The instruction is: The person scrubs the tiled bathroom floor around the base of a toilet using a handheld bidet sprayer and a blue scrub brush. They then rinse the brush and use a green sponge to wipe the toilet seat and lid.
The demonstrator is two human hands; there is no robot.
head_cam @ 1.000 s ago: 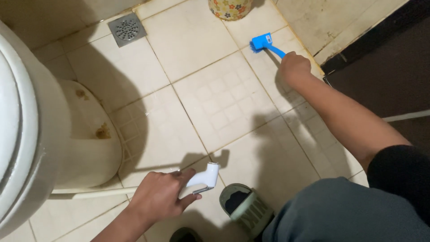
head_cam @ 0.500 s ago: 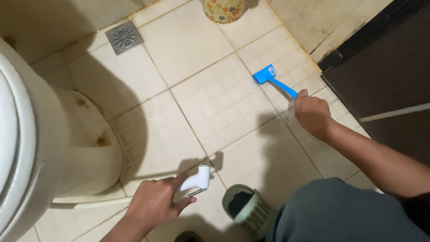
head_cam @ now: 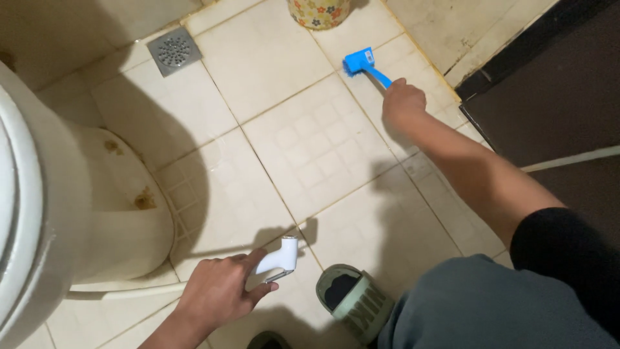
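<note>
Two hands: both busy, one tool each.
Right hand (head_cam: 403, 103): my fist is closed round the handle of the blue brush (head_cam: 361, 63), head down on the tile in the upper middle of the frame.
Left hand (head_cam: 216, 294): my fingers grip the white sprayer (head_cam: 279, 256), low and centre, nozzle aimed across the floor (head_cam: 310, 148).
Nearby: drain (head_cam: 174, 50) upper left, toilet (head_cam: 77, 213) at left, flowered bin (head_cam: 318, 11) at top, my slipper (head_cam: 352, 302) at bottom.
Progress: I'd judge mid-scrub; tiles near the toilet look wet, brown stains on its base remain.
</note>
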